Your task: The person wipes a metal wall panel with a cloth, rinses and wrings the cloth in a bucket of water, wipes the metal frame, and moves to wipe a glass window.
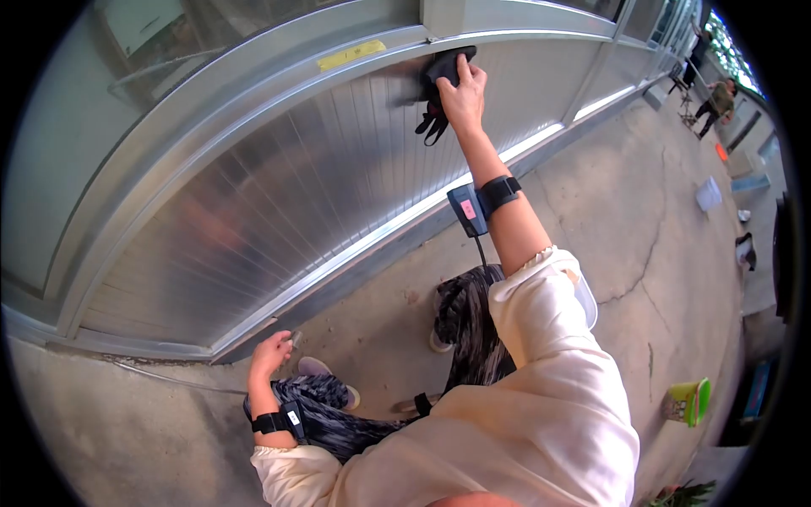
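My right hand (463, 95) is stretched out at the top of the ribbed metal panel (338, 160), pressing a bunched black cloth (438, 76) to it. Loose, finger-like ends of the cloth hang below my hand. A dark wet-looking smear shows on the panel just left of the cloth. Low on the left, above my knee, my left hand (270, 353) is held with its fingers curled. Something small and pale (296, 338) shows at those fingertips, too small to name.
A yellow label (351, 55) is stuck on the frame above the panel. Cracked concrete floor (583, 220) runs along the wall. To the right stand a green bucket (688, 401) and a white bucket (708, 194). Another person (718, 103) is far off. A thin cable (177, 380) lies at left.
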A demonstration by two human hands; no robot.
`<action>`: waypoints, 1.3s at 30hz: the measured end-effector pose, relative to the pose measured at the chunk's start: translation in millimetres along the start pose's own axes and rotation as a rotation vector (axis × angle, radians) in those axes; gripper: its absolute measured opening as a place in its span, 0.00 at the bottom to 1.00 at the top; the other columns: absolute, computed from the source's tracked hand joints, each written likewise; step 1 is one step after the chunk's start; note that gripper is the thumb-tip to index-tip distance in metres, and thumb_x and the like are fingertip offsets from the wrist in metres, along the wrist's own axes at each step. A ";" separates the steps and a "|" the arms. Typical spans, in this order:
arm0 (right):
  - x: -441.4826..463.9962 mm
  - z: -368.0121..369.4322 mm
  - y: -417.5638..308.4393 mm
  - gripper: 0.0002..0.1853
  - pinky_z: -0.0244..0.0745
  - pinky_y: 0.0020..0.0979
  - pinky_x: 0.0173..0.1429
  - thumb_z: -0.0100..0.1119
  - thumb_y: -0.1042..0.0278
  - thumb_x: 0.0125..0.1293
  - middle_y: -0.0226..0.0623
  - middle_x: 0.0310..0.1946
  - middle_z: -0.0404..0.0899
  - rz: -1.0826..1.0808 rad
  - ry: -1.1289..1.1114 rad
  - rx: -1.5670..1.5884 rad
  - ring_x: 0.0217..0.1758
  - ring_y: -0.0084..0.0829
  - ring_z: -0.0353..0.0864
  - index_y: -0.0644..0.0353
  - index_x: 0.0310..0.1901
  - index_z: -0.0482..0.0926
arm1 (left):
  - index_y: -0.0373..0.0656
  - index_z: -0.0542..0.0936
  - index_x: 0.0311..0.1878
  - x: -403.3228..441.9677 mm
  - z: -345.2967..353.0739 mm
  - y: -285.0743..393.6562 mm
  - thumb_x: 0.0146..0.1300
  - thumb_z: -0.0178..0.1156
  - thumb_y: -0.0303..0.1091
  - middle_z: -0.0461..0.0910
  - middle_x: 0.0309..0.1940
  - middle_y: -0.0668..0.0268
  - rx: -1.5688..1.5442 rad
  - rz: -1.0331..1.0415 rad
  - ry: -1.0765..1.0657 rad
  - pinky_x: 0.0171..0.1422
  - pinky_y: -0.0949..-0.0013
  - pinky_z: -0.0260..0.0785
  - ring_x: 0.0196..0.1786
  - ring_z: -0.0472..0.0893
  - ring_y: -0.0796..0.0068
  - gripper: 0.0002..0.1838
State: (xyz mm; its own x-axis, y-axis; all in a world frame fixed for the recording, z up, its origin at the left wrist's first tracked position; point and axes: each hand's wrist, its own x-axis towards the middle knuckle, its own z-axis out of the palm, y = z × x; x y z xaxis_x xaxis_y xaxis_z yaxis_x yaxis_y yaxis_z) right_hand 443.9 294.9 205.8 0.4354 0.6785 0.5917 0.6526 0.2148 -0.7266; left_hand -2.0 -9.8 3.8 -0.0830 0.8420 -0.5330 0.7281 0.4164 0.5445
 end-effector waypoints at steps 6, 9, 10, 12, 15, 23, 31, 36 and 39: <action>-9.7 9.9 -24.1 0.34 0.69 0.39 0.55 0.55 0.59 0.50 0.44 0.54 0.61 0.127 0.016 0.028 0.51 0.45 0.72 0.53 0.63 0.66 | 0.46 0.74 0.56 -1.3 0.0 2.2 0.61 0.55 0.36 0.83 0.35 0.65 0.028 0.013 0.031 0.31 0.75 0.70 0.30 0.80 0.80 0.19; -75.9 28.8 -62.6 0.33 0.69 0.42 0.54 0.55 0.67 0.49 0.47 0.53 0.59 -0.021 -0.005 0.063 0.54 0.48 0.68 0.55 0.61 0.66 | 0.45 0.74 0.56 0.5 0.7 2.5 0.61 0.55 0.35 0.82 0.35 0.66 0.053 0.050 0.022 0.30 0.76 0.69 0.30 0.80 0.81 0.19; -97.2 35.1 -74.2 0.33 0.71 0.42 0.52 0.55 0.70 0.49 0.47 0.53 0.58 -0.052 -0.010 0.081 0.52 0.47 0.68 0.56 0.61 0.64 | 0.45 0.74 0.56 2.3 -1.1 3.5 0.61 0.55 0.35 0.82 0.35 0.66 0.057 0.045 0.017 0.30 0.76 0.69 0.30 0.80 0.81 0.19; -137.5 48.1 -89.7 0.33 0.72 0.42 0.49 0.54 0.75 0.49 0.47 0.54 0.57 -0.104 -0.057 0.121 0.51 0.46 0.68 0.55 0.62 0.63 | 0.44 0.73 0.57 7.5 0.6 0.5 0.61 0.54 0.35 0.82 0.35 0.67 -0.013 0.051 -0.008 0.29 0.77 0.68 0.30 0.79 0.81 0.20; -192.2 48.0 -100.3 0.32 0.71 0.36 0.52 0.53 0.75 0.50 0.46 0.54 0.62 -0.079 -0.364 0.309 0.54 0.44 0.70 0.55 0.62 0.65 | 0.48 0.72 0.59 11.3 1.5 -0.7 0.59 0.56 0.40 0.82 0.31 0.65 -0.051 0.076 0.127 0.42 0.71 0.69 0.33 0.82 0.75 0.23; -261.2 1.9 -106.9 0.20 0.74 0.36 0.52 0.40 0.65 0.63 0.45 0.49 0.76 1.126 -1.110 1.468 0.50 0.39 0.77 0.69 0.52 0.72 | 0.43 0.61 0.67 -31.9 -16.3 43.9 0.67 0.49 0.52 0.71 0.58 0.60 -0.821 0.267 0.309 0.57 0.67 0.66 0.58 0.73 0.69 0.31; -312.7 -27.3 -152.8 0.31 0.61 0.37 0.66 0.47 0.45 0.66 0.43 0.59 0.69 0.821 -1.472 1.114 0.62 0.38 0.68 0.65 0.59 0.68 | 0.42 0.66 0.62 -78.3 25.4 101.3 0.60 0.59 0.52 0.70 0.59 0.65 -1.890 0.552 -0.002 0.67 0.64 0.61 0.61 0.69 0.72 0.33; -290.5 -64.1 -189.6 0.28 0.70 0.38 0.58 0.62 0.64 0.58 0.42 0.62 0.66 -0.851 -0.948 0.274 0.58 0.39 0.73 0.56 0.60 0.68 | 0.43 0.68 0.59 -109.2 1.7 85.4 0.66 0.51 0.47 0.74 0.51 0.59 -2.178 0.587 0.107 0.62 0.56 0.66 0.55 0.74 0.64 0.23; -260.6 -71.5 -163.9 0.26 0.74 0.35 0.54 0.59 0.64 0.62 0.41 0.63 0.65 -0.286 -1.131 0.320 0.56 0.36 0.75 0.53 0.62 0.67 | 0.40 0.69 0.58 -119.7 -56.1 46.3 0.64 0.55 0.44 0.74 0.53 0.58 -2.126 0.653 0.476 0.62 0.56 0.67 0.56 0.74 0.64 0.23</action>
State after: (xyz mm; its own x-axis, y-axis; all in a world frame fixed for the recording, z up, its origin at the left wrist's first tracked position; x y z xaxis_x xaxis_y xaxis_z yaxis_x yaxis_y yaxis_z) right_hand 267.8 32.7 195.6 -0.5923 0.7746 0.2216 0.3842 0.5133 -0.7674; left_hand 3.4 -72.1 129.2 -0.5501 0.8304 -0.0887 -0.7914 -0.4844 0.3727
